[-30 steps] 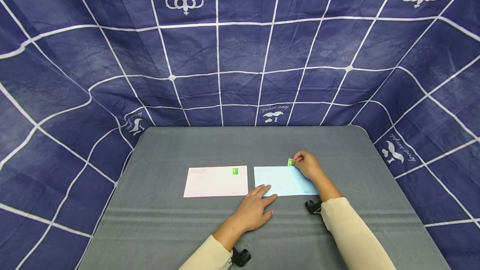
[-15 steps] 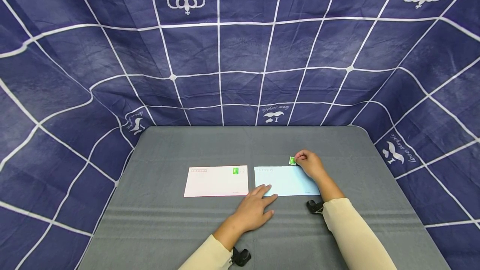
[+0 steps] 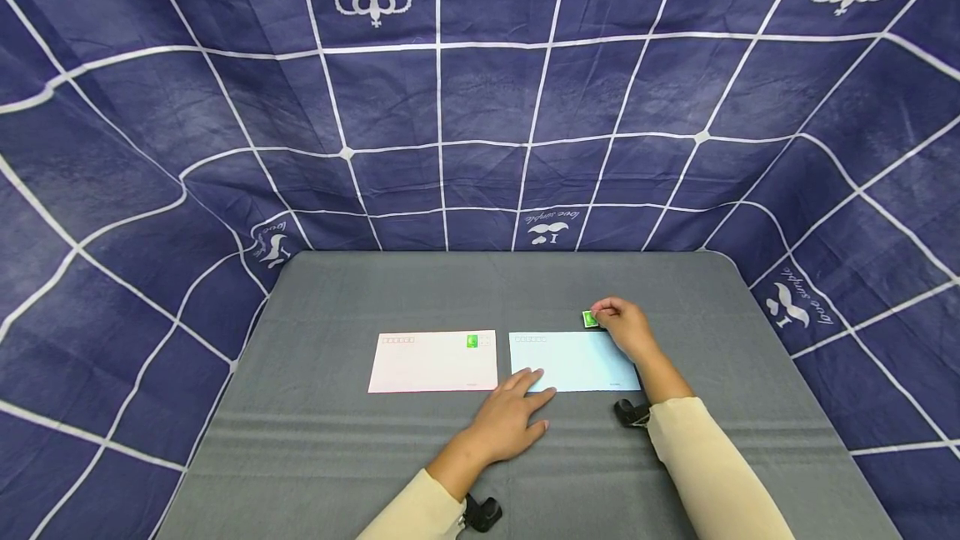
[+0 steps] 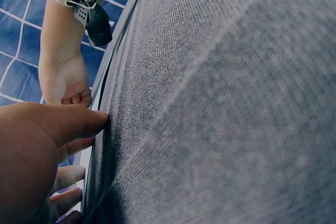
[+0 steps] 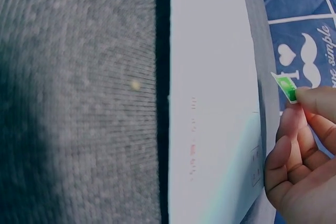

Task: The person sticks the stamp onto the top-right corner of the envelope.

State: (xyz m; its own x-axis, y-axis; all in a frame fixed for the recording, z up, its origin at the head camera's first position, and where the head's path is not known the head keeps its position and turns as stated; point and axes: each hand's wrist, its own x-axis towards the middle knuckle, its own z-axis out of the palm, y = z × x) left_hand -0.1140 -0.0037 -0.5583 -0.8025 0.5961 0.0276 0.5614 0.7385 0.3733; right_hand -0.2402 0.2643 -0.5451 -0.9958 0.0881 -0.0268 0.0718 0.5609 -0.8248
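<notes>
Between thumb and forefinger my right hand (image 3: 624, 327) pinches a small green postage stamp (image 3: 590, 319), just beyond the far edge of a pale blue envelope (image 3: 573, 357). The right wrist view shows the stamp (image 5: 286, 87) tilted, its white edge sticking out from the fingertips. My left hand (image 3: 504, 423) lies with fingers spread, its fingertips resting on the near left corner of the blue envelope. To the left lies a pale pink envelope (image 3: 427, 365) bearing a green stamp (image 3: 472, 342) near its upper right corner.
The envelopes lie side by side on a grey cloth-covered table (image 3: 330, 457). Behind it and on both sides hangs a dark blue curtain (image 3: 480, 98) with white grid lines. Each wrist carries a black camera mount, such as the one on the right wrist (image 3: 630, 413).
My right hand has moved slightly right and away with the stamp, which has shifted from the blue envelope's far edge to just beyond it. The left hand stays put.
</notes>
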